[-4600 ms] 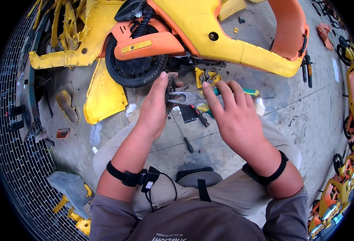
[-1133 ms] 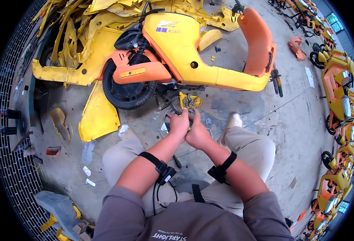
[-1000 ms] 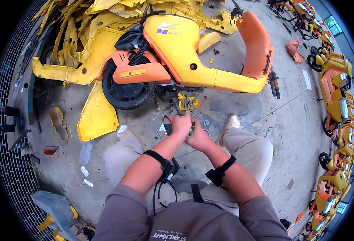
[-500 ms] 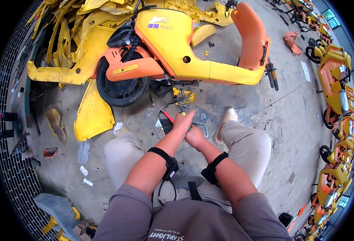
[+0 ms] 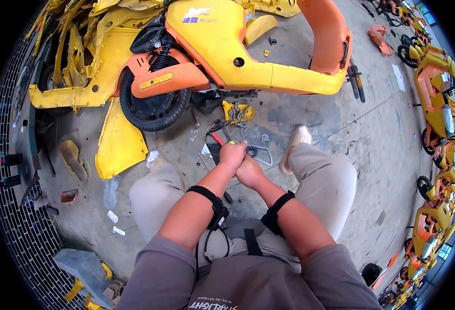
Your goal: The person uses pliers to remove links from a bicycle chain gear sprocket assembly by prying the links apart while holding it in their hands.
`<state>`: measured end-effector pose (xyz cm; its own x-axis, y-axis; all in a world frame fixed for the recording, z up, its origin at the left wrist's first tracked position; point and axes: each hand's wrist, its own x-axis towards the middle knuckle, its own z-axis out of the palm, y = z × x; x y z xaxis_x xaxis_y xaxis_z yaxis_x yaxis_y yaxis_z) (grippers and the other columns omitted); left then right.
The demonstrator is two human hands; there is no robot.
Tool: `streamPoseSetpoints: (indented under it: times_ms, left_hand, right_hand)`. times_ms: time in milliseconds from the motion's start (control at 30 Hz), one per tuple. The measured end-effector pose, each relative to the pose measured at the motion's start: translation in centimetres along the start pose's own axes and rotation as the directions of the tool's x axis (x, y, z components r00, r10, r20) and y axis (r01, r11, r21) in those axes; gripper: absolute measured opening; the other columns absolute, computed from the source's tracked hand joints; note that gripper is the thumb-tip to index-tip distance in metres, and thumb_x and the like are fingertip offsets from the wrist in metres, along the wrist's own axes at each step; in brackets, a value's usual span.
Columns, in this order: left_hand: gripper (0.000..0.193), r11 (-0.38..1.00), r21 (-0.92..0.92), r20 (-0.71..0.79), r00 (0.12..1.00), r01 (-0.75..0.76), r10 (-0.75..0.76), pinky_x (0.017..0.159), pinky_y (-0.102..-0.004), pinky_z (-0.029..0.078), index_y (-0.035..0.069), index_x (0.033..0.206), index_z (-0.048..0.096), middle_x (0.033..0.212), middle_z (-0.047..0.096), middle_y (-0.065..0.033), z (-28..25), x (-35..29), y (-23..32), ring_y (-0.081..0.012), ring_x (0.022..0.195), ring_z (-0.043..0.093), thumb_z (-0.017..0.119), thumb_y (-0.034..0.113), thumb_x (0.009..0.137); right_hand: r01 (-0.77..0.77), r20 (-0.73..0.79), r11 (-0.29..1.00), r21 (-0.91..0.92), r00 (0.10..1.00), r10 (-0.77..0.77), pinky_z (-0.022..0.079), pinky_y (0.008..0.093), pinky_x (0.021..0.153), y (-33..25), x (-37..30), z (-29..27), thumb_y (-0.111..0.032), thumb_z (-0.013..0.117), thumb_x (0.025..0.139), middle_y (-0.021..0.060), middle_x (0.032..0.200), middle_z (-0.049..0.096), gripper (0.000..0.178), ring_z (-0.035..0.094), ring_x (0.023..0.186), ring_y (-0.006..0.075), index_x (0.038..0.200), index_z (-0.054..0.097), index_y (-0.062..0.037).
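Note:
My left hand (image 5: pixel 232 154) and my right hand (image 5: pixel 249 171) are together between my knees, over the floor, both with fingers closed. A small yellow bit shows at the left hand's fingertips; what either hand grips is mostly hidden. Just beyond them is a red-shafted tool (image 5: pixel 218 138), its lower part out of sight behind the left hand. A metal chain (image 5: pixel 243 128) runs from a yellow plastic part (image 5: pixel 247 111) down toward my fingers. Partly covered by the hands, a dark flat piece (image 5: pixel 213 150) and a triangular frame (image 5: pixel 263 155) lie on the floor.
A yellow-orange scooter body (image 5: pixel 212 46) with its black wheel (image 5: pixel 152 106) lies ahead. Yellow panels (image 5: pixel 119 139) are piled at the left. Parked scooters (image 5: pixel 434 98) line the right side. A grey block (image 5: pixel 85 271) stands at the lower left.
Both hands have shifted slightly left and down, with the right hand drawn closer below the left. A dark rod end now shows beneath them. The view has tilted a little.

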<state>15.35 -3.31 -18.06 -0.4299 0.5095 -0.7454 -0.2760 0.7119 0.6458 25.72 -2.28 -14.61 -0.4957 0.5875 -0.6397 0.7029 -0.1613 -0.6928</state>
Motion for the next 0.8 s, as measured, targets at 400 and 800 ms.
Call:
streamPoseSetpoints:
  times_ms: [400,800]
  left_hand:
    - [0.033,0.998,-0.052,-0.008,0.999,0.031,-0.032,0.069,-0.0412,0.047,-0.003,0.085,0.066,0.081,0.067,-0.0111,0.9,-0.1,-0.8,-0.0228,0.072,0.059,0.07,0.029,0.095]
    - [0.031,0.996,-0.062,-0.027,0.998,0.059,-0.061,0.072,-0.0387,0.046,-0.001,0.083,0.067,0.084,0.067,-0.0116,1.3,-0.3,-0.8,-0.022,0.078,0.059,0.067,0.028,0.096]
  right_hand:
    - [-0.084,-0.065,0.996,-0.013,0.994,0.083,0.047,0.0439,0.105,-0.2,-1.2,-0.7,-0.042,0.071,0.084,0.034,0.13,0.063,0.081,0.06,0.125,0.0455,0.146,0.049,0.0046]
    - [-0.117,-0.064,0.989,-0.095,0.992,0.111,0.05,0.0454,0.101,-0.4,-1.8,-1.2,-0.034,0.073,0.079,0.0371,0.124,0.064,0.074,0.062,0.12,0.0469,0.134,0.054,0.0121]
